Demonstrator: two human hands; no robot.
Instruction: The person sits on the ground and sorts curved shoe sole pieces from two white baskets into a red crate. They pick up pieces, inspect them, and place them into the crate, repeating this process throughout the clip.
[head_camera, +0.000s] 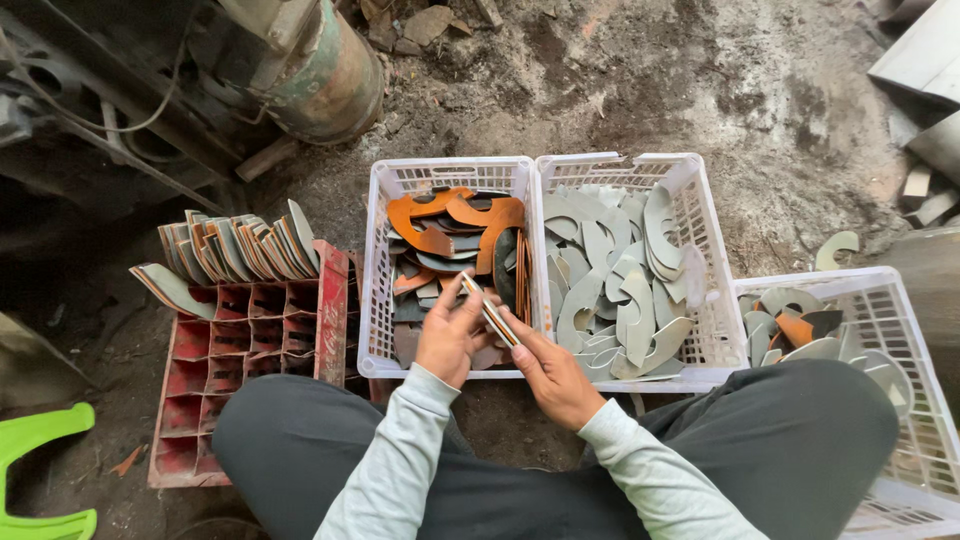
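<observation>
My left hand (452, 335) and my right hand (553, 378) together hold a thin stack of flat curved pieces (490, 312) on edge, over the front of a white plastic basket (378, 262). That basket holds orange and dark curved flat pieces (452, 218). Beside it on the right, a second white basket (697, 228) is full of grey-green curved pieces (612, 280). My legs in dark trousers (800, 440) are folded below the baskets.
A red compartmented crate (232, 362) on the left carries a row of stacked pieces (238, 248) along its far edge. A third white basket (905, 330) with a few pieces stands at right. Rusty machinery (320, 70) sits behind on the dirt floor. A green plastic object (40, 440) lies at lower left.
</observation>
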